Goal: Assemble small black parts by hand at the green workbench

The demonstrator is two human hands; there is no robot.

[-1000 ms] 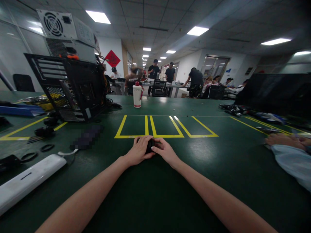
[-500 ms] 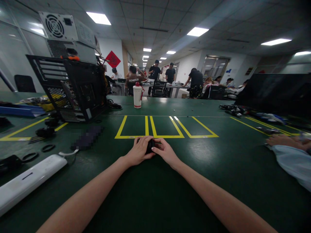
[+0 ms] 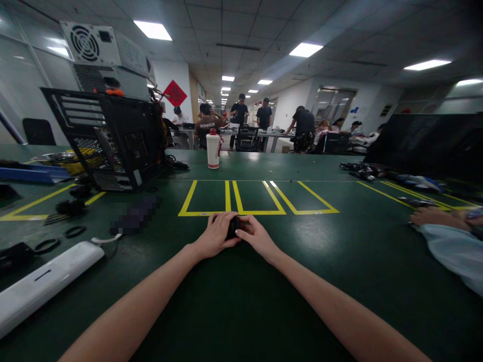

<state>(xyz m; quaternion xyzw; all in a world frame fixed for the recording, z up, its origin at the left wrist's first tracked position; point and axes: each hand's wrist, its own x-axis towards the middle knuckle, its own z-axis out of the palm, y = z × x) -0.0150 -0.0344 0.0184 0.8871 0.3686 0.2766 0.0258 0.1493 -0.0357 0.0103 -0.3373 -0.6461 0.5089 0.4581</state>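
A small black object (image 3: 233, 227) is between my two hands on the green table (image 3: 241, 301), just in front of the yellow tape outlines (image 3: 260, 212). My left hand (image 3: 219, 234) is wrapped over its left side and top, fingers bent. From the right, my right hand (image 3: 255, 235) grips it with thumb and fingers. Much of the object is hidden by the fingers, so its exact shape cannot be made out.
At the left stand a black computer case (image 3: 113, 141), a white power strip (image 3: 49, 284) and black rings (image 3: 47, 245). A white cup (image 3: 213, 150) is farther back. Another person's hand (image 3: 437, 217) and sleeve are at the right edge, near cables (image 3: 360, 171).
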